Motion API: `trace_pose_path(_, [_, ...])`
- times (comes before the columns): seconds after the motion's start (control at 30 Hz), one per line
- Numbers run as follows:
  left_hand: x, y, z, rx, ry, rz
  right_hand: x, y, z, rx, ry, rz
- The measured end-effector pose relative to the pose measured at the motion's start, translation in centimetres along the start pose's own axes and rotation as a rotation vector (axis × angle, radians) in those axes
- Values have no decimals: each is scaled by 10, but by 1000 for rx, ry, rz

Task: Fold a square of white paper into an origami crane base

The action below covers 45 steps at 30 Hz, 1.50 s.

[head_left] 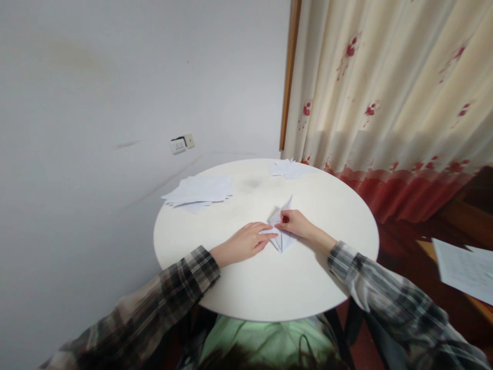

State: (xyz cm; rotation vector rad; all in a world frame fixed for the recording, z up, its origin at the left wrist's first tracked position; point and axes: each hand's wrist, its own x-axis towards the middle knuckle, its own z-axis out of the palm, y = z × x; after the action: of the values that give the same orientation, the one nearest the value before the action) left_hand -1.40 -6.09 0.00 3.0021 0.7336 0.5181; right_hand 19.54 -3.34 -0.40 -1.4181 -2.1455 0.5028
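A folded sheet of white paper [284,242] lies on the round white table in front of me, with creased flaps and pointed ends at top and bottom. My left hand [246,242] reaches in from the left, its fingers stretched out and resting on the paper's left side. On the other side, my right hand [299,224] has its thumb and fingers pinched together at the upper middle of the paper. The spot between those fingertips is partly hidden.
A stack of white sheets [204,189] lies at the table's left back. Smaller paper pieces [287,168] sit near the far edge. The table [265,298] stands by a wall with a socket [177,146]; a curtain [385,103] hangs at right. Printed sheets [462,267] lie lower right.
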Motion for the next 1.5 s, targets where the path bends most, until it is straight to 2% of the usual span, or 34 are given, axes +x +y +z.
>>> trace_pose_path(0.2, [2,3,-2,-4,-13,-22,-2,-4,-1,63,41,-44])
trace_pose_path(0.47, [3,0,2,-35,-17,-3,0,-4,-2,-25,54,13])
trace_pose_path(0.73, [4,-1,3,-42,9,-1,-1,-7,-1,192,79,47])
trace_pose_path(1.07, [6,2,2,-53,22,-19,4,-1,-3,-90,88,90])
trace_pose_path(1.5, [4,6,1,5,21,1,5,-2,-4,-117,48,119])
